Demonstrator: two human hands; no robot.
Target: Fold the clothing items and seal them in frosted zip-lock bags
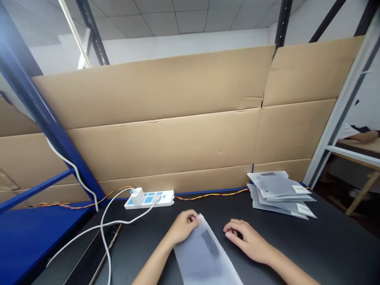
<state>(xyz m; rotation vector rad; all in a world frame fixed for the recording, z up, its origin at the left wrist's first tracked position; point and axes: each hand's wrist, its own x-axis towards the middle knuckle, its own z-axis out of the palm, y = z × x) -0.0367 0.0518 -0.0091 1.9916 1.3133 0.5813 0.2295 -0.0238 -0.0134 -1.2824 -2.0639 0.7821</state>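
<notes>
My left hand pinches the top corner of a frosted plastic bag between thumb and fingers. The bag lies slanted on the black tabletop, with a block of dark print near its upper right edge. Its lower end runs out of the picture, and its contents are only dimly visible. To the right of the bag, apart from it, my right hand hovers or rests by the tabletop; which one I cannot tell. Its fingers are loosely curled, a gap shows between thumb and forefinger, and nothing is in it.
Several similar frosted bags with white labels lie stacked at the back right. A white power strip with plugs and looping white cables sits back left. Cardboard walls the rear. Beyond the right-hand frame, another person's arm shows.
</notes>
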